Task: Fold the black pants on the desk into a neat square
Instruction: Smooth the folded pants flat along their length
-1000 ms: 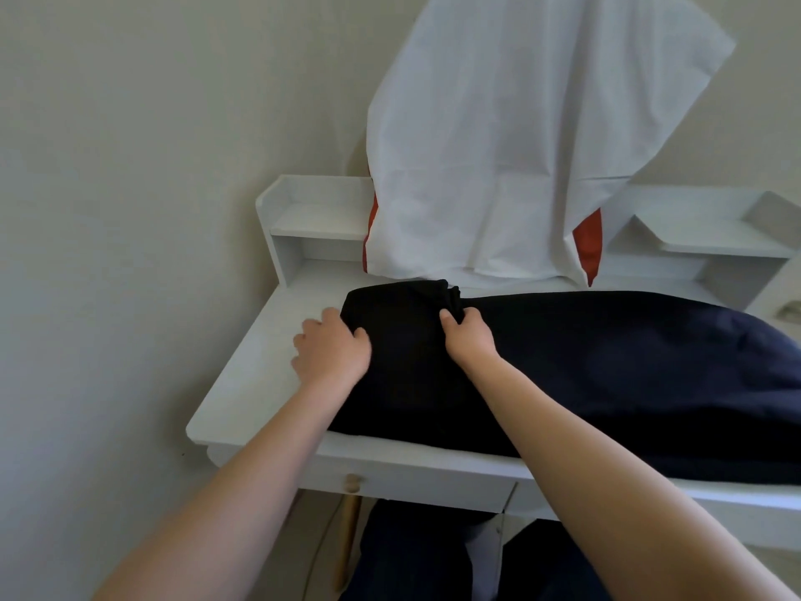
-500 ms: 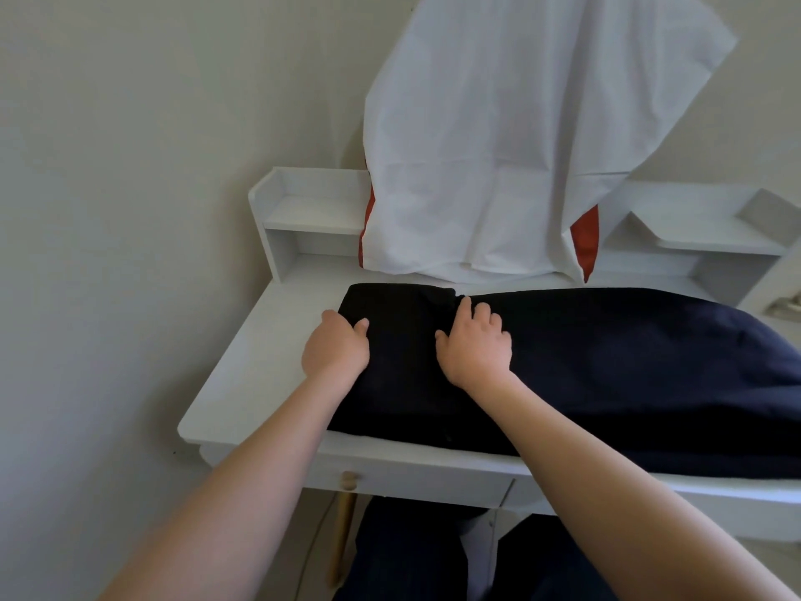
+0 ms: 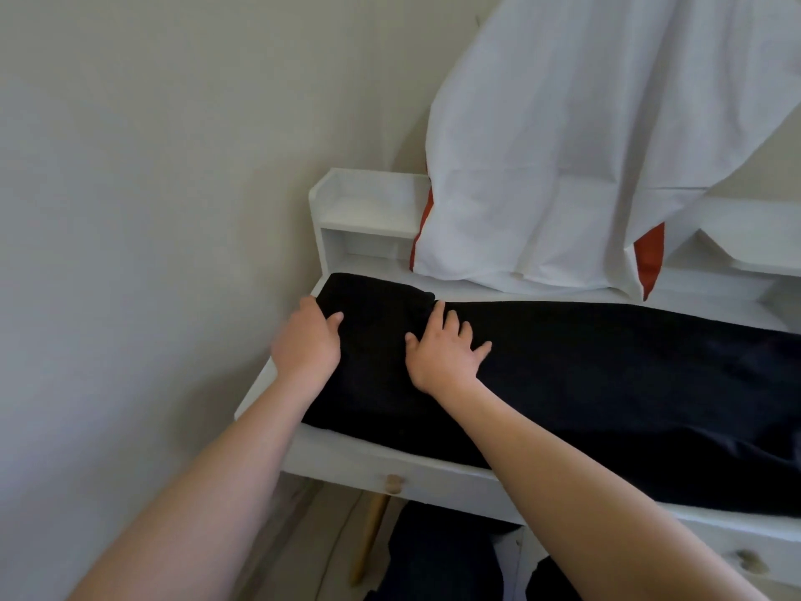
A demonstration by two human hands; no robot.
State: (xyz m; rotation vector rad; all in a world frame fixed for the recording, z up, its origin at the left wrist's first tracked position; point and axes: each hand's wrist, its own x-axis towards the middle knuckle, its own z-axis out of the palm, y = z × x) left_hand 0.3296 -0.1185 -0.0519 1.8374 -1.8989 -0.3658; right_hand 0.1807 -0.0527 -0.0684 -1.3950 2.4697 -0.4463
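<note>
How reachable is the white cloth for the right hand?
Likely yes: the right hand lies flat on the black pants, gripping nothing; only pants and bare desk lie before the white cloth.

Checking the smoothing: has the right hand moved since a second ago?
Yes. The right hand released the bunched fold, flattened on the black pants, shifting slightly toward the front of the desk.

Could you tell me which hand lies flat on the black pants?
The right hand, fingers spread atop the black pants; the left hand curls round their end.
</note>
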